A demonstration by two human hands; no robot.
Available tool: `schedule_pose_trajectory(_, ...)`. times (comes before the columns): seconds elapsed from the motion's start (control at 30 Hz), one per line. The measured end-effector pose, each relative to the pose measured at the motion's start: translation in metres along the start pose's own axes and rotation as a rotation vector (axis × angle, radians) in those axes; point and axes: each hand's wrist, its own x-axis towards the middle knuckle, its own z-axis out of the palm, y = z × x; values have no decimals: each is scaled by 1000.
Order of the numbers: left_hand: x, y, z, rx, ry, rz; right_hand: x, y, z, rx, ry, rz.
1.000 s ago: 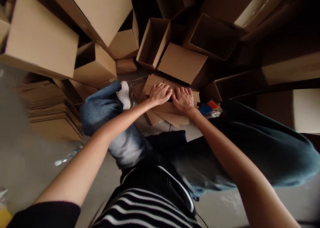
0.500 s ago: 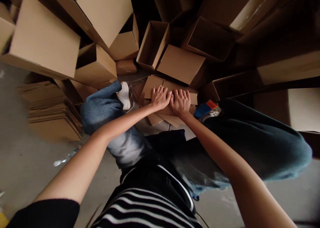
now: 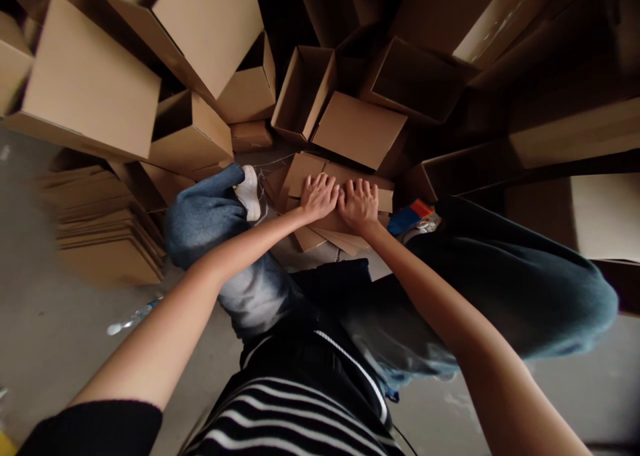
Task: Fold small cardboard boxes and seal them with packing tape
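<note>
Both palms lie on a flattened cardboard box (image 3: 345,173) between my legs. My left hand (image 3: 320,196) rests on its middle with the fingers stretched forward and slightly apart. Right beside it, thumbs almost meeting, my right hand (image 3: 359,203) presses on the same cardboard, also open, fingers slightly bent. Neither hand grips anything. Further flat cardboard sheets (image 3: 310,239) stick out from under the piece on the near side. Part of the cardboard is hidden by my hands and wrists.
Open cardboard boxes (image 3: 306,89) crowd the far side, and a larger box (image 3: 90,83) stands at the left. A stack of flattened cardboard (image 3: 107,243) lies left of my knee. A plastic bottle (image 3: 133,317) is on the floor. A blue and orange item (image 3: 411,216) sits by my right foot.
The hands stay on the cardboard in nearly the same place. The whole view has shifted only slightly.
</note>
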Motion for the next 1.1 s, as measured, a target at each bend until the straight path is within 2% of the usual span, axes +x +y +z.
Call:
schedule_pose_trajectory(0.23,5,6,1,19,-33,-29,22,11,6,98,-109,51)
schedule_pose_trajectory(0.43,2,6,9,-22,38,-6,17,7,10,64,23,34)
schedule_pose_trajectory(0.67,7,2,8,-63,22,-14,21,10,13,58,1,50)
schedule_pose_trajectory(0.93,9,0,9,-104,8,-10,19,12,17,154,44,95)
schedule_pose_trajectory(1.1,1,-3,8,-56,28,69,13,7,18,146,56,126)
